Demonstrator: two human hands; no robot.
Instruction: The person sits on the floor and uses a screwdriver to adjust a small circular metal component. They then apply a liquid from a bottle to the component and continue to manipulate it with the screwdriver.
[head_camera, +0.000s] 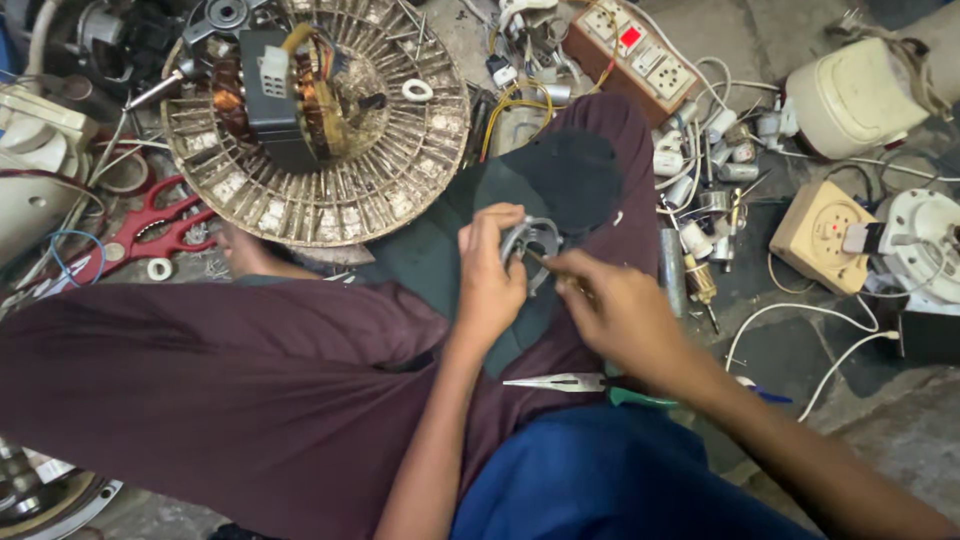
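Head view showed the left hand (490, 285) at the centre of the frame, its fingers curled tightly around a small grey metal ring part (530, 245) held just above the lap. Right beside it, the right hand (620, 315) was closed in a pinch on a thin tool (550, 268) whose tip touched the part; the kind of tool could not be told. Below the hands, a pair of pliers (560, 382) lay on the maroon trouser leg (250, 370). A round wire fan guard with a motor (315, 115) sat at the upper left.
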